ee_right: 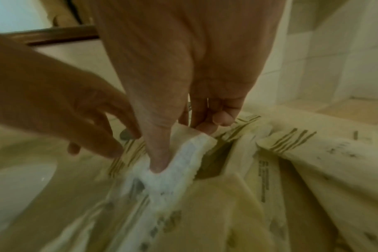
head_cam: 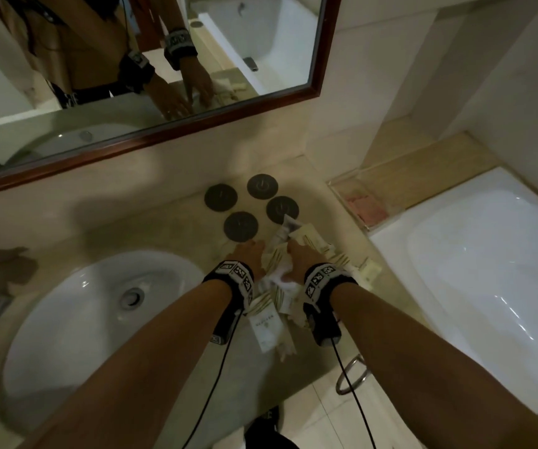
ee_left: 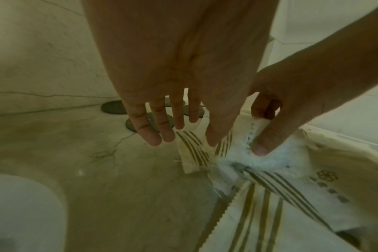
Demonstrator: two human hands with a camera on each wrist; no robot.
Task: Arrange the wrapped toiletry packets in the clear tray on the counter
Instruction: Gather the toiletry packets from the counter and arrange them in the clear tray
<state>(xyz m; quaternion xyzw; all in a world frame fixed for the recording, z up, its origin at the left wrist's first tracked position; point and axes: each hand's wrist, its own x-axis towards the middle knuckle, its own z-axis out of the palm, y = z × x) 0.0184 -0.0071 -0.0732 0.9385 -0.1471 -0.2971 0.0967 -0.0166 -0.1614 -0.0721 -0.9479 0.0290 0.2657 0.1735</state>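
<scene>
Near-edge packet (head_cam: 266, 328) overhung the worktop (head_cam: 170, 234) lip; right hand (head_cam: 296, 259) pinched a white packet (ee_right: 179, 163) in the heap by the basin, left hand (head_cam: 245, 252) splayed beside it, so tugging could, I judged, spill neighbours floorward.

Cream paper packets (head_cam: 274, 286) are showing olive-gold stripes and small dark print; one crinkled white wrapper (ee_left: 276, 158) is lying among them. Four round dark grey coasters (head_cam: 241, 225) are sitting on the beige veined marble surface (head_cam: 170, 234), beside the glossy white basin (head_cam: 76, 319)
</scene>
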